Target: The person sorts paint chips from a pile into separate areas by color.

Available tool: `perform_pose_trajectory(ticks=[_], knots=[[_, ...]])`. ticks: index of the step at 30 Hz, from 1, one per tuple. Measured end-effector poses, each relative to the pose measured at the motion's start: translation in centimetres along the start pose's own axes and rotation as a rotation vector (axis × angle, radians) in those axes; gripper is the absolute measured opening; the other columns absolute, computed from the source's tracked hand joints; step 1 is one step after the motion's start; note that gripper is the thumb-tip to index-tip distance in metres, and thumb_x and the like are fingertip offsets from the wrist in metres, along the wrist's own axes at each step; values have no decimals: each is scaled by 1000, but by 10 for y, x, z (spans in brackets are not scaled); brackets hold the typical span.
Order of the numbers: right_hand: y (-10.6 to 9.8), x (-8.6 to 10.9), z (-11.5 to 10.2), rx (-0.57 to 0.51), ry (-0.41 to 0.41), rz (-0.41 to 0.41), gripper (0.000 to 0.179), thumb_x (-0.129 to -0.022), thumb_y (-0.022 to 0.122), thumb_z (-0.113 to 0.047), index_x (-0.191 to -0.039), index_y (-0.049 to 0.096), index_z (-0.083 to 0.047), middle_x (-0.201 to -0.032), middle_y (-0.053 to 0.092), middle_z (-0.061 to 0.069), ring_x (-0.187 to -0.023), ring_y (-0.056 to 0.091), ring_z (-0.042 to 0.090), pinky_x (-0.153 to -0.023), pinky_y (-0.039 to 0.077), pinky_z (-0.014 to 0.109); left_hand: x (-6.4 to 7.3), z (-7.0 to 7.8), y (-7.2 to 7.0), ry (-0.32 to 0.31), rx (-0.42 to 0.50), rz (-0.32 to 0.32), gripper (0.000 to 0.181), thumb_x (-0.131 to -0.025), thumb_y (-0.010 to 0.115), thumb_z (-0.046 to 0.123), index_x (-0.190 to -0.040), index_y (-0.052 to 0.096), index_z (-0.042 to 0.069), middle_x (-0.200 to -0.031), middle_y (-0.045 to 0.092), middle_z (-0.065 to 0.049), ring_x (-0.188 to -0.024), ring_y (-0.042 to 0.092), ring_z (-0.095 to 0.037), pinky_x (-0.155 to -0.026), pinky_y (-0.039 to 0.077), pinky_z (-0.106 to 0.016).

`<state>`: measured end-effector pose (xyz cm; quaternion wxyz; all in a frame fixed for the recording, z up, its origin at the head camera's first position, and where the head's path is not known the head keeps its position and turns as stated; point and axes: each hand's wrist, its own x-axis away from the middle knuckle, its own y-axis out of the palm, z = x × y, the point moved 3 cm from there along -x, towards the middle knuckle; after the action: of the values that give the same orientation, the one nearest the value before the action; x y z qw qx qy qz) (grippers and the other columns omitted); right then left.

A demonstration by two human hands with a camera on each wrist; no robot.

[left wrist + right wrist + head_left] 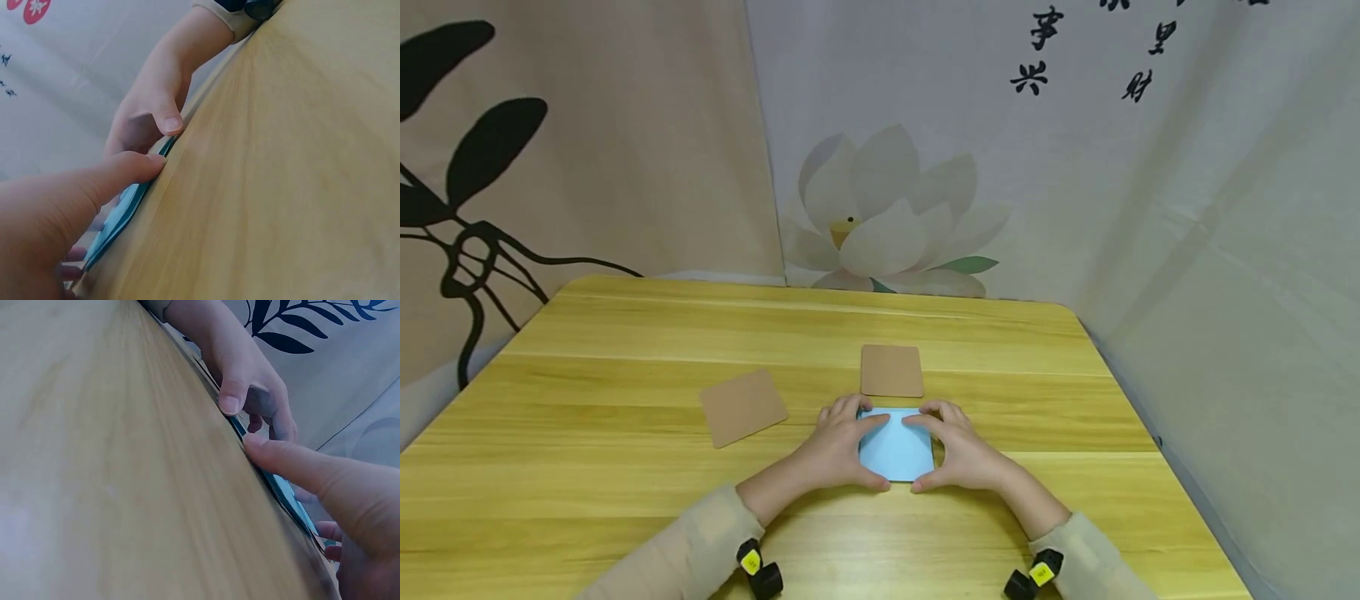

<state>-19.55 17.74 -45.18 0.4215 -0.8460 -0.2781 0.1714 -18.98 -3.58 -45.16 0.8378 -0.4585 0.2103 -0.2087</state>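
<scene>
A light-blue square card [895, 457] lies flat on the wooden table in front of the person, between both hands. The left hand [841, 446] holds its left side, thumb at the near edge, index finger over the top and other fingers round the far left corner. Mirroring this, the right hand [964, 450] holds the right side, thumb at the near right edge and fingers round the far corner. Seen edge-on in the left wrist view, the blue card [128, 203] shows thin layers. In the right wrist view, the right thumb [269, 450] rests at its edge.
A brown square card [891, 371] lies just beyond the blue one. Another brown card [744, 408] lies turned at an angle to the left. Behind the wooden table [625, 350] hangs a printed curtain [895, 83] with a lotus and characters.
</scene>
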Motion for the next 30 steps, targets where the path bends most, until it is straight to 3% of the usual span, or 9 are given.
perform_pose_trajectory(ticks=[30], knots=[[0, 1, -3, 26, -16, -52, 91, -73, 75, -57, -147, 40, -17, -148, 26, 12, -134, 22, 34, -101, 27, 61, 9, -12, -5, 56, 7, -41, 90, -69, 75, 63, -140, 51, 13, -143, 37, -10, -130, 28, -29, -102, 22, -56]])
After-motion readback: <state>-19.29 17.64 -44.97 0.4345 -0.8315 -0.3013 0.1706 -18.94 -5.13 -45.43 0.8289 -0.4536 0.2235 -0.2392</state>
